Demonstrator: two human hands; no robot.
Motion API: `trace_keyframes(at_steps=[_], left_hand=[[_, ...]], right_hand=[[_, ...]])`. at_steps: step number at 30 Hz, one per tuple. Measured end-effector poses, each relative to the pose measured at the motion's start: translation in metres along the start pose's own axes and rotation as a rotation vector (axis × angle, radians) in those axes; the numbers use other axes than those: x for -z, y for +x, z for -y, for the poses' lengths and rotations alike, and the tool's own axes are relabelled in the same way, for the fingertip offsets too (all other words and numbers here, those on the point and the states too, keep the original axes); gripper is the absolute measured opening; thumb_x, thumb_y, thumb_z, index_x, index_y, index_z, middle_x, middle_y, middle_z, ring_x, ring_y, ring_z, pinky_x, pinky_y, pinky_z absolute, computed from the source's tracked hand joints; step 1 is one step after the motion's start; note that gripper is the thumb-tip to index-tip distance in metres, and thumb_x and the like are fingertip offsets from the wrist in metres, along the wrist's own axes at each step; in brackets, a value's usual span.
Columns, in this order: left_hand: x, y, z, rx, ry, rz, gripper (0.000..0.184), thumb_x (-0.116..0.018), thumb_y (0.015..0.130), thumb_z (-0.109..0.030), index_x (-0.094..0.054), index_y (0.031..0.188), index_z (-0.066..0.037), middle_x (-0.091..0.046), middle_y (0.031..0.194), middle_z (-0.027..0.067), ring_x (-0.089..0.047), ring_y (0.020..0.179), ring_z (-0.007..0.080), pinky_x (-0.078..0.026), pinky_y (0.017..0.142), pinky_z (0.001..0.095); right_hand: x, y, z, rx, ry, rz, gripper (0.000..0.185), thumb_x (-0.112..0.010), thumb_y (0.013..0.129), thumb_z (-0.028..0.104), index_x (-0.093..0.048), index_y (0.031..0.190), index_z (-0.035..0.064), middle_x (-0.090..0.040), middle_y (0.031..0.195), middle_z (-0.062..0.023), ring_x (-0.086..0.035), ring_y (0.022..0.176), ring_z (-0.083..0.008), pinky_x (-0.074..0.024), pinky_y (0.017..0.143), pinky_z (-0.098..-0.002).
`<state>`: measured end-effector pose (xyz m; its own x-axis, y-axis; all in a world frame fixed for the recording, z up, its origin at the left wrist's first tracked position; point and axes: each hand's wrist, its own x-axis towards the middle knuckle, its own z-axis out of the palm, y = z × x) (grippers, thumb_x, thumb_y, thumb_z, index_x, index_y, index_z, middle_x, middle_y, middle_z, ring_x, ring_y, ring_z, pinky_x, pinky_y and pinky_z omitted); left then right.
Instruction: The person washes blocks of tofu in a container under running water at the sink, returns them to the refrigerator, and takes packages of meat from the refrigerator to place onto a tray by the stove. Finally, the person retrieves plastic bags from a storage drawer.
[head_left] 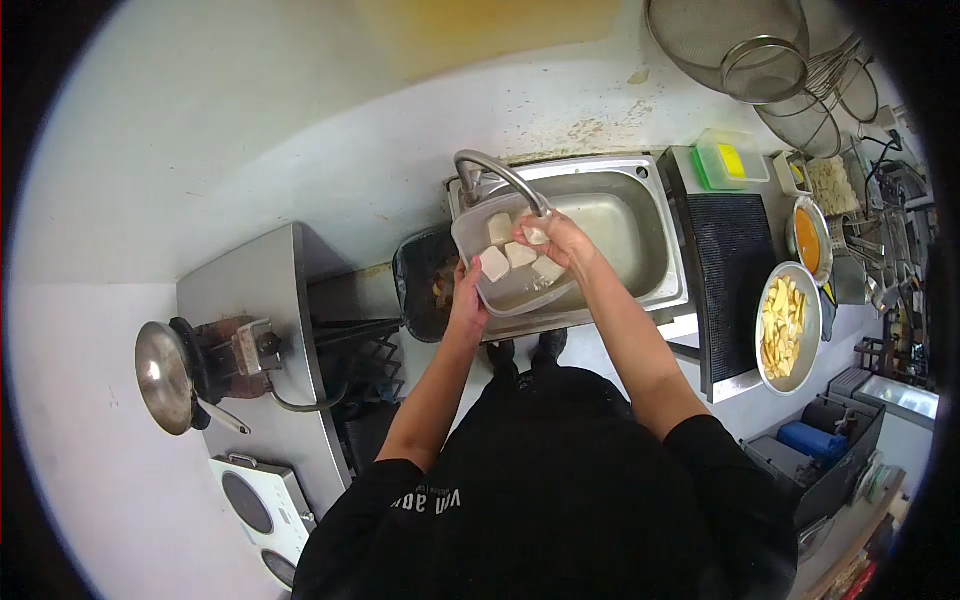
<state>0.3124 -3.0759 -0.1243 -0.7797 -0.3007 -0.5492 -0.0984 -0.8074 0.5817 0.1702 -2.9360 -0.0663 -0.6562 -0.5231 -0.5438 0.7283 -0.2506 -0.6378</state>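
Observation:
My left hand (469, 298) grips the near left side of a translucent plastic container (466, 235), fingers curled round its wall. The container is over the left part of the steel sink (655, 250), under the curved faucet (510, 178). Inside it lie several pale, thick-cut blocks (494, 264), whose kind I cannot tell. With my right hand (562, 240) I hold another pale block (536, 236), directly below the faucet's mouth. Water shows in the container around the blocks.
A black bin (408, 285) stands left of the sink. On the right are a black ridged mat (730, 270), a bowl (812, 345) of cut yellow pieces and a green-lidded tub (712, 165). Strainers (690, 45) hang on the wall. A wok (165, 375) is far left.

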Motion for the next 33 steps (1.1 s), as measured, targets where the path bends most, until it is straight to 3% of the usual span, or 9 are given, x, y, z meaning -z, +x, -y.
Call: trace_keyframes(at_steps=[5,14,16,17,20,22,25,30,33], left_hand=[[0.007,0.009,0.000,-0.015,0.015,0.064,0.074,-0.068,0.082,-0.032,-0.024,0.137,-0.009,-0.044,0.128,0.0134,-0.046,0.117,0.0276,-0.041,0.095,0.0450],[0.004,0.011,0.001,0.019,0.010,0.005,0.073,-0.068,0.082,-0.031,-0.024,0.137,-0.009,-0.044,0.128,0.0134,-0.045,0.117,0.0277,-0.041,0.095,0.0455],[0.006,0.014,0.001,0.005,-0.012,0.051,0.071,-0.068,0.082,-0.030,-0.026,0.136,-0.009,-0.045,0.127,0.0132,-0.046,0.117,0.0276,-0.042,0.094,0.0459],[0.007,0.015,0.002,0.006,-0.012,0.052,0.071,-0.068,0.082,-0.030,-0.026,0.136,-0.009,-0.045,0.127,0.0132,-0.046,0.117,0.0276,-0.042,0.094,0.0459],[-0.002,0.009,-0.003,0.026,-0.030,0.025,0.067,-0.068,0.082,-0.030,-0.029,0.133,-0.009,-0.046,0.125,0.0123,-0.047,0.115,0.0277,-0.042,0.093,0.0460],[-0.004,0.007,-0.006,0.070,-0.037,0.030,0.063,-0.067,0.083,-0.029,-0.032,0.131,-0.010,-0.047,0.124,0.0117,-0.048,0.113,0.0279,-0.043,0.093,0.0447],[-0.006,0.007,-0.006,0.055,-0.025,0.044,0.060,-0.067,0.083,-0.027,-0.033,0.130,-0.011,-0.048,0.123,0.0111,-0.050,0.111,0.0277,-0.044,0.092,0.0433],[-0.002,0.011,-0.006,0.050,-0.039,0.078,0.059,-0.065,0.084,-0.029,-0.034,0.130,-0.010,-0.049,0.123,0.0103,-0.051,0.112,0.0276,-0.044,0.092,0.0436],[-0.001,0.008,-0.012,0.043,-0.008,0.080,0.059,-0.064,0.085,-0.030,-0.033,0.131,-0.010,-0.049,0.123,0.0104,-0.050,0.113,0.0277,-0.044,0.093,0.0438]], right_hand=[[0.008,-0.004,0.012,-0.127,-0.007,-0.058,0.036,-0.065,0.080,0.009,-0.046,0.110,0.0034,-0.056,0.093,-0.0102,-0.060,0.063,-0.0180,-0.0571,0.060,-0.0304],[-0.020,-0.031,0.003,0.120,-0.417,-0.123,0.056,-0.066,0.073,0.008,-0.036,0.120,0.0050,-0.055,0.079,-0.0093,-0.059,0.059,-0.0162,-0.0531,0.049,-0.0288],[-0.024,-0.040,0.015,0.037,-1.008,-0.175,0.059,-0.070,0.071,0.011,-0.037,0.119,0.0038,-0.058,0.080,-0.0106,-0.059,0.060,-0.0138,-0.0487,0.044,-0.0284],[-0.022,-0.042,0.014,0.037,-1.009,-0.177,0.059,-0.070,0.071,0.011,-0.037,0.119,0.0038,-0.058,0.080,-0.0106,-0.059,0.060,-0.0138,-0.0487,0.044,-0.0284],[-0.014,-0.043,0.002,0.006,-1.293,0.059,0.059,-0.074,0.067,0.016,-0.041,0.115,0.0056,-0.062,0.086,-0.0146,-0.064,0.071,-0.0208,-0.0498,0.053,-0.0353],[-0.013,-0.041,-0.013,0.224,-1.719,0.230,0.056,-0.075,0.067,0.019,-0.045,0.113,0.0085,-0.063,0.094,-0.0179,-0.063,0.085,-0.0319,-0.0499,0.071,-0.0409],[-0.013,-0.032,-0.026,0.195,-1.658,0.343,0.053,-0.074,0.068,0.021,-0.050,0.113,0.0090,-0.062,0.099,-0.0210,-0.059,0.095,-0.0382,-0.0452,0.083,-0.0423],[0.005,-0.033,-0.031,0.318,-1.605,0.372,0.040,-0.072,0.071,0.025,-0.061,0.104,0.0063,-0.064,0.092,-0.0183,-0.062,0.090,-0.0337,-0.0483,0.077,-0.0395],[0.006,-0.059,-0.010,0.496,-1.511,-0.014,0.037,-0.071,0.074,0.028,-0.063,0.102,0.0063,-0.064,0.087,-0.0183,-0.063,0.086,-0.0310,-0.0504,0.071,-0.0371]])
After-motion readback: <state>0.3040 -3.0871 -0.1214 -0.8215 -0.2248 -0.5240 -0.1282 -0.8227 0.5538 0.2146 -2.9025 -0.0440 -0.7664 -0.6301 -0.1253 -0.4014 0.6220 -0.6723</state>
